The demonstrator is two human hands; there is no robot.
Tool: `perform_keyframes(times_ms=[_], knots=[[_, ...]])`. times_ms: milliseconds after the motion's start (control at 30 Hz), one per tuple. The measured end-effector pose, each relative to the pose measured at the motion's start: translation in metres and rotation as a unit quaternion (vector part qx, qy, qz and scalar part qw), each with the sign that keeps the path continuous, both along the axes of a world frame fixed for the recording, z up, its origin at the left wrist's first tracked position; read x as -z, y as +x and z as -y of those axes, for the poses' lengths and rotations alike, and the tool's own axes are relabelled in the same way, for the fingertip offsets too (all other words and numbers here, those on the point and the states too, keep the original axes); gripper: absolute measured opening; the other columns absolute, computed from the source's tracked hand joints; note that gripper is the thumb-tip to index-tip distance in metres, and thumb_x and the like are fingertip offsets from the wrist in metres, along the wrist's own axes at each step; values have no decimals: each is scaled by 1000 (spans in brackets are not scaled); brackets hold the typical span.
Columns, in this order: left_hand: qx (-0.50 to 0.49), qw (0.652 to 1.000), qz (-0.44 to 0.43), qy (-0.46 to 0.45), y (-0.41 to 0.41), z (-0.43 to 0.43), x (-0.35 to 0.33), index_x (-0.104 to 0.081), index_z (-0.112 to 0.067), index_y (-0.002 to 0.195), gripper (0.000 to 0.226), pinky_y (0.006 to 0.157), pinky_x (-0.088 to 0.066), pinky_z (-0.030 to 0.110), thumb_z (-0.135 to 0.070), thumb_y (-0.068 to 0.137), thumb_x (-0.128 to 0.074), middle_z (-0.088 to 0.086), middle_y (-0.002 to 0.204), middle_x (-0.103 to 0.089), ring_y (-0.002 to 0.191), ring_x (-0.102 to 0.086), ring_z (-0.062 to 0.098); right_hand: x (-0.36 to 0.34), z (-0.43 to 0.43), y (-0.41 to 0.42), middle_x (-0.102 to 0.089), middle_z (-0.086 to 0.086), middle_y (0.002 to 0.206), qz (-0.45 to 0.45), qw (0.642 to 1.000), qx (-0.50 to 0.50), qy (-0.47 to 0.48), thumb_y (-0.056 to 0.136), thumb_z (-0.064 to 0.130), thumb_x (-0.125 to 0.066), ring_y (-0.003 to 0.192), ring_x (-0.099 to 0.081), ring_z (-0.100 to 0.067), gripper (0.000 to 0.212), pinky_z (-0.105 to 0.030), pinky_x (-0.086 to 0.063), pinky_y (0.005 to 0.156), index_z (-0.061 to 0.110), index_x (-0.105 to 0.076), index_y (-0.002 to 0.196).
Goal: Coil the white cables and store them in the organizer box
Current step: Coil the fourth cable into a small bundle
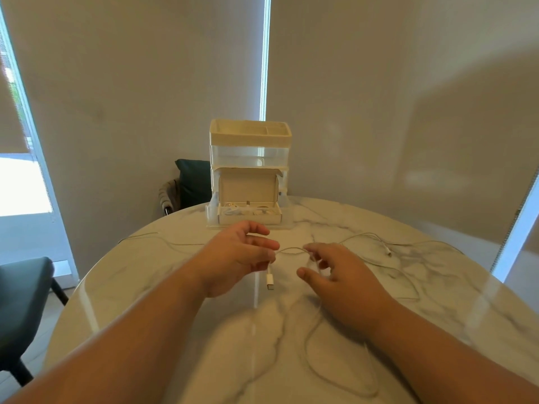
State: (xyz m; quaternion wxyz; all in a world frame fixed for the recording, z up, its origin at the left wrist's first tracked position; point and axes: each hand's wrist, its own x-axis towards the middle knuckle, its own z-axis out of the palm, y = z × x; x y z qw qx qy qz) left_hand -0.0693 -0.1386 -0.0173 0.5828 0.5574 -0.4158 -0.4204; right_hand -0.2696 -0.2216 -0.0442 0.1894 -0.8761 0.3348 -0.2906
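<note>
The left hand [242, 255] pinches the white cable [291, 250] just above its plug [269, 282], which dangles free. The right hand [335, 272] curls its fingers on the same cable close by, though blur hides the exact grip. The slack loops across the marble counter [472, 301] toward the person. Behind stands the organizer box [249, 135], its bottom drawer [212, 212] open, its contents hard to make out.

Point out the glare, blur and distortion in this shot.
Head view: wide-angle distortion bows the roller blinds and the edge of the marble table. Bright glare streaks cross it. The window at left is blown out. The left hand and right hand are softly blurred, and the white cable nearly vanishes against the marble.
</note>
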Motion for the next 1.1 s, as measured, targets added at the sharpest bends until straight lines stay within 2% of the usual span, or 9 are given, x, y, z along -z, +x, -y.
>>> perform_keyframes(times_ms=[167,267,367,533,600,700,833,1000,1100], knots=[[-2,1000,0,-27,-9,2,-1,-59,-9,114,36,69,-58,27,8,84,-68,11,96,-73,77,-73,19,-4,-3,-2,-41,19,135,133,984,-47,-112,85,47,-66,131,-36,-3,49,-23,-32,106,42,-51,131],[4,999,-15,-43,-11,2,0,-58,-6,114,35,69,-57,27,8,84,-68,12,95,-71,77,-71,20,-6,-12,-1,-41,19,136,108,984,-75,-116,80,56,-68,133,-31,1,30,-25,-29,106,47,-64,108],[5,999,-19,-49,-12,2,2,-58,-6,114,34,68,-56,26,8,85,-68,13,95,-71,75,-70,20,-2,-14,3,-42,20,135,80,986,-78,-122,74,66,-67,133,-29,-1,31,-32,-29,107,46,-69,97],[20,995,-59,-78,-12,1,-1,-56,-4,114,32,67,-56,26,11,87,-62,12,90,-71,73,-70,19,-2,-11,6,-39,27,132,79,994,-58,-58,71,75,-62,125,-30,15,47,-8,-29,99,52,-59,112],[31,994,-65,-81,-11,0,-3,-55,-4,114,31,66,-56,26,11,87,-61,12,89,-71,71,-70,19,-3,-11,6,-39,31,130,75,995,-59,-33,72,64,-72,120,-33,20,51,0,-31,91,53,-53,118],[43,994,-61,-75,-14,0,-2,-55,-5,112,31,67,-56,27,13,87,-61,11,88,-71,70,-68,19,-4,-12,8,-44,32,119,88,994,-68,-8,73,46,-82,106,-50,14,52,-6,-45,83,54,-49,112],[51,995,-56,-60,-19,-1,-3,-56,-6,110,29,69,-56,29,12,88,-60,9,85,-70,71,-65,19,-6,-15,8,-47,27,103,106,992,-61,-26,70,39,-87,90,-50,4,52,-7,-43,72,52,-50,104],[70,998,0,-8,-23,-3,-4,-61,-10,109,15,73,-51,34,-3,95,-57,7,81,-66,77,-59,21,-2,-12,10,-44,26,94,85,995,-46,-34,75,38,-83,83,-46,2,51,-9,-41,71,53,-47,107],[87,996,-27,3,-27,-3,-3,-61,-7,106,16,68,-53,32,-1,99,-48,6,74,-61,67,-59,17,-3,-11,8,-53,19,93,129,990,-47,12,87,20,-73,78,-51,-5,37,-14,-46,70,46,-54,106]])
